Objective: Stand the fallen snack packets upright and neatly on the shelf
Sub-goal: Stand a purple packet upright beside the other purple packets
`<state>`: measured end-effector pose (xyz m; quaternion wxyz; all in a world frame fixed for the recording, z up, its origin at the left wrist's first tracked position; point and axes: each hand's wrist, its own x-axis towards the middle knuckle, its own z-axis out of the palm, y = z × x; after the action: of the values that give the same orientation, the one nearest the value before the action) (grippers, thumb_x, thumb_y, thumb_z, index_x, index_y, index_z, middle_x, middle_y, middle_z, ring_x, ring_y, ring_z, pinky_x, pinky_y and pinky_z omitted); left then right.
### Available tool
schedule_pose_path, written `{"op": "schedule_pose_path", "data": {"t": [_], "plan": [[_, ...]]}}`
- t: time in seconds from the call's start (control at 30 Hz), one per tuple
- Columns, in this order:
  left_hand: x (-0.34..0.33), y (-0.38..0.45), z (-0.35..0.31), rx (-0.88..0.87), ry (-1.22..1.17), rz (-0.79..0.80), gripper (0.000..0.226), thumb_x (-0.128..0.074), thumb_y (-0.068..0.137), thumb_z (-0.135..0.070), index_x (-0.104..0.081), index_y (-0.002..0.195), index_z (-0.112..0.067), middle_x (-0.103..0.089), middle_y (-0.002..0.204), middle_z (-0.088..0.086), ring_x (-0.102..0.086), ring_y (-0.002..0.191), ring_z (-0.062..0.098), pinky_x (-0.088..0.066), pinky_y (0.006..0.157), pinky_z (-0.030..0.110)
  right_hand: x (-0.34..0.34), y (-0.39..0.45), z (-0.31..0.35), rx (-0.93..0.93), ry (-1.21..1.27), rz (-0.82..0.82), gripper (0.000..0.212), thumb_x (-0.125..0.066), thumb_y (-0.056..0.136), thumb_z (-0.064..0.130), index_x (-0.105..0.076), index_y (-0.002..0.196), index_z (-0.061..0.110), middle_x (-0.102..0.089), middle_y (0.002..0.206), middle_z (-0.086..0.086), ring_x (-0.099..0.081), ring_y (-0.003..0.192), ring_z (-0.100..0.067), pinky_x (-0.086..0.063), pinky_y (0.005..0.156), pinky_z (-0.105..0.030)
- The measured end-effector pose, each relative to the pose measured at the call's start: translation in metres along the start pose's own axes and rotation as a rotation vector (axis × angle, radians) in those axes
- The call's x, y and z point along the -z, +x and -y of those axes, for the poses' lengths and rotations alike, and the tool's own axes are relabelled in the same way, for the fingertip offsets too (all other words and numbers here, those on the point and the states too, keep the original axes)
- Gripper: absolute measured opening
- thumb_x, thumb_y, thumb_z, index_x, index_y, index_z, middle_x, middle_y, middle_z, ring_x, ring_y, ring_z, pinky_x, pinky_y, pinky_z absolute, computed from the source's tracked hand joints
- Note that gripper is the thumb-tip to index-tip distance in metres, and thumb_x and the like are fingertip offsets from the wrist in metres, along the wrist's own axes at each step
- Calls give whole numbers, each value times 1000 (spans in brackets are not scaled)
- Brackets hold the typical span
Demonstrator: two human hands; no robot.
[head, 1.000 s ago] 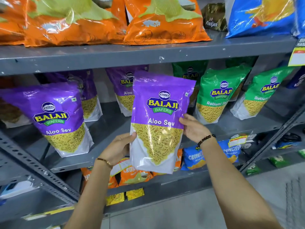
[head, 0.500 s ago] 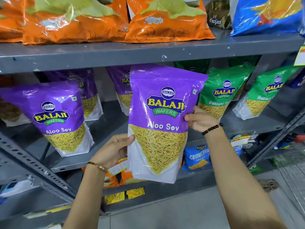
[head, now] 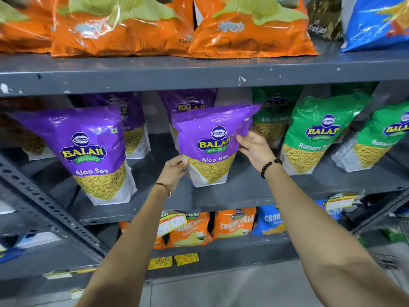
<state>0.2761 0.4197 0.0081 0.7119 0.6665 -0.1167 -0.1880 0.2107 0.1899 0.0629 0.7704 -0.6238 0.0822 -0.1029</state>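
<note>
A purple Aloo Sev packet (head: pixel 212 138) stands upright on the middle grey shelf (head: pixel 243 191), leaning back slightly. My left hand (head: pixel 174 171) grips its lower left edge. My right hand (head: pixel 254 149) holds its right side at the logo. Another purple Aloo Sev packet (head: pixel 88 149) stands upright to the left, near the shelf's front. Two more purple packets (head: pixel 190 103) stand behind, partly hidden.
Green Ratlami Sev packets (head: pixel 318 134) stand to the right on the same shelf. Orange packets (head: pixel 243 25) and a blue one (head: pixel 376 21) fill the upper shelf. Small orange and blue Crunchem packets (head: pixel 234 222) sit on the lower shelf. A slotted diagonal brace (head: pixel 44 202) crosses the left.
Both hands carried the purple packet from in front of the rack back onto the middle shelf, where its base now rests. My right hand slid up to the logo.
</note>
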Motion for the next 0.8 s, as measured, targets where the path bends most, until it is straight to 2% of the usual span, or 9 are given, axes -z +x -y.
{"op": "schedule_pose_path", "data": {"t": [0.1,0.17,0.2,0.27,0.33,0.47,0.53,0.67,0.8], "plan": [[7,12,12,-13,65,-94,39,-42,95,-1,-55,62,-19,-59,51,-17,-50,58,-1,-38,66,21,-5,6,-8,-46,-23,-4,22,-46,91,1,-58,90,19,-73,69,20,-65,71,6,-50,76,-16],[10,11,17,-11,70,-125,28,-44,94,-5,-62,77,-17,-68,70,-15,-58,71,1,-44,78,26,-2,10,-16,-96,-40,-10,20,-47,91,5,-57,96,21,-69,78,19,-60,82,1,-41,90,-24],[11,12,19,-14,75,-127,22,-45,94,-6,-65,88,-15,-68,84,-7,-59,80,6,-46,83,28,1,11,-19,-119,-55,-6,23,-49,90,4,-54,103,22,-65,84,15,-56,87,-1,-38,93,-27],[10,9,19,-16,93,-102,24,-46,93,-1,-59,113,-2,-61,105,6,-61,83,3,-49,82,17,4,9,-28,-164,-100,28,39,-50,86,-4,-46,116,21,-61,94,9,-55,90,-4,-44,86,-19],[7,6,22,17,145,-102,35,-49,87,11,-48,122,10,-56,114,9,-64,77,-6,-50,73,8,2,4,-42,-229,-180,108,54,-51,81,-16,-42,126,12,-61,107,1,-58,94,-12,-51,71,-11],[5,3,36,113,301,-57,39,-63,77,12,-50,112,1,-59,120,18,-56,106,24,-48,87,30,-8,4,-74,-277,-307,138,64,-57,73,-20,-43,130,5,-53,130,-13,-50,112,-19,-46,94,-33],[6,2,40,133,331,-81,40,-69,73,9,-49,105,-5,-59,111,12,-54,104,24,-47,84,30,-13,5,-81,-261,-354,77,61,-62,72,-16,-47,127,6,-56,125,-13,-52,109,-19,-42,101,-39],[11,-2,37,137,368,-123,45,-74,70,4,-46,102,-8,-55,108,6,-52,101,21,-44,89,32,-19,5,-87,-244,-398,46,57,-68,71,-9,-51,123,2,-59,112,-11,-53,104,-22,-43,102,-42],[19,-9,37,160,374,-133,44,-73,71,5,-45,102,-7,-55,110,6,-51,103,20,-42,86,30,-27,2,-90,-223,-437,64,61,-71,71,-5,-48,126,3,-57,120,-10,-52,105,-20,-43,95,-37]]}}
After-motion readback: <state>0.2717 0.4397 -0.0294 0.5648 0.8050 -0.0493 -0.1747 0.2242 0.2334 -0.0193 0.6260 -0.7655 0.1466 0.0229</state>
